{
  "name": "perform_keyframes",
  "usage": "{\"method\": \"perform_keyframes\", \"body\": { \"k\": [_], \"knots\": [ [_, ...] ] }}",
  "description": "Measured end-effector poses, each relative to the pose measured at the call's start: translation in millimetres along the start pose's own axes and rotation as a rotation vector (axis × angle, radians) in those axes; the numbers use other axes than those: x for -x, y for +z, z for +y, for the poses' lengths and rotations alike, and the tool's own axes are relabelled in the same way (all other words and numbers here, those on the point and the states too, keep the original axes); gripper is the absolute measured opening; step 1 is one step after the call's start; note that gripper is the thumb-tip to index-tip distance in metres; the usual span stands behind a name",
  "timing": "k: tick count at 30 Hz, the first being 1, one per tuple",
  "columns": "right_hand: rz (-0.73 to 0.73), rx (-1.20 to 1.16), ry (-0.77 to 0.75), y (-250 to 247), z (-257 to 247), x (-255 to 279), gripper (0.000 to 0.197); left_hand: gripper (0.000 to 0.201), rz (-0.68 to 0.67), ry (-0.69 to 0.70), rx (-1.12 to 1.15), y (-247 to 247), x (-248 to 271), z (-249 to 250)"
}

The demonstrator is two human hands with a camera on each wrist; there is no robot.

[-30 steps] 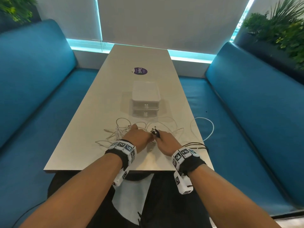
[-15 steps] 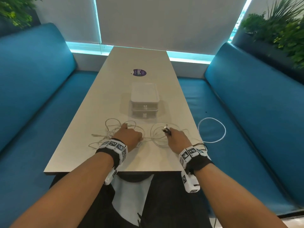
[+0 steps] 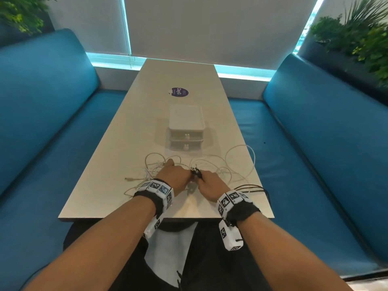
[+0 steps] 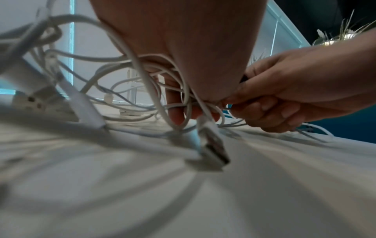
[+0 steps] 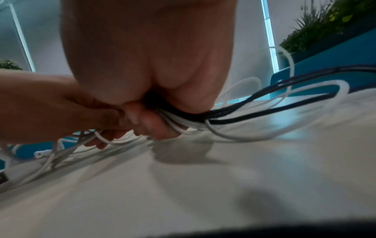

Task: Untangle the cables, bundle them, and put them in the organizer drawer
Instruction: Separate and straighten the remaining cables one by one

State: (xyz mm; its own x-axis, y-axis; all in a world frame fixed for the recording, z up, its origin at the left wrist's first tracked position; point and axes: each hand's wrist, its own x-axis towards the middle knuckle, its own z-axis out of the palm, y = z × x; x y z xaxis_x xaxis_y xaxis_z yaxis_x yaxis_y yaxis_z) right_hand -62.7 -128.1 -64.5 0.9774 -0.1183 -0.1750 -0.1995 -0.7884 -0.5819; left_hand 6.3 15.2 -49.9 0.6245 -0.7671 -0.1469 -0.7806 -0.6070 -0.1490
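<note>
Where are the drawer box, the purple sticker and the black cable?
organizer drawer unit [image 3: 186, 120], head view, on its flat top.
purple sticker [image 3: 179, 92], head view, at its centre.
black cable [image 5: 305, 80], right wrist view, on strands trailing right.

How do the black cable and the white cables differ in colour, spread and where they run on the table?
The black cable is dark and runs in tight parallel strands off the table's right edge; the white cables are pale, lying in loose loops ahead of both hands. The right hand grips black and white strands; the left hand holds white only. All remain unbundled.
</note>
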Motion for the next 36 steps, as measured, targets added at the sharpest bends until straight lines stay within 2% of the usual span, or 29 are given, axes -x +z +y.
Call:
{"method": "perform_keyframes", "body": {
  "k": [5, 9, 12, 18, 20, 24, 26, 30, 32, 36],
  "knots": [
    [-0.001, 0.034, 0.017, -8, 4, -1, 0.027, 0.013, 0.027, -0.004, 0.027, 3, 2, -9],
    [0.079, 0.171, 0.167, -17, 34, -1, 0.029, 0.021, -0.068, -0.031, -0.038, -5, 12, -26],
    [0.148, 0.187, 0.246, -18, 41, -3, 0.028, 0.023, -0.081, -0.062, -0.026, -2, 12, -30],
    [0.288, 0.035, 0.115, -19, 17, -5, 0.03, 0.013, -0.049, -0.037, 0.013, 2, 3, -13],
    [0.264, 0.017, 0.063, -17, 10, -4, 0.028, 0.012, -0.01, -0.02, 0.025, 4, 1, -8],
    [0.084, 0.03, 0.0, -4, 5, 0, 0.026, 0.016, 0.068, -0.013, 0.053, 6, -4, -3],
    [0.036, 0.044, 0.009, 0, 7, 1, 0.026, 0.022, 0.055, -0.008, 0.031, 6, -2, -3],
    [-0.009, 0.076, 0.028, 1, 8, -2, 0.024, 0.017, 0.019, -0.019, 0.005, 7, 2, -3],
    [-0.008, 0.131, 0.06, 0, 12, -3, 0.023, 0.02, -0.025, -0.027, 0.009, 5, 4, -7],
    [0.093, 0.232, 0.2, -9, 33, -2, 0.03, 0.023, -0.09, -0.028, -0.026, -1, 13, -26]
  ]
}}
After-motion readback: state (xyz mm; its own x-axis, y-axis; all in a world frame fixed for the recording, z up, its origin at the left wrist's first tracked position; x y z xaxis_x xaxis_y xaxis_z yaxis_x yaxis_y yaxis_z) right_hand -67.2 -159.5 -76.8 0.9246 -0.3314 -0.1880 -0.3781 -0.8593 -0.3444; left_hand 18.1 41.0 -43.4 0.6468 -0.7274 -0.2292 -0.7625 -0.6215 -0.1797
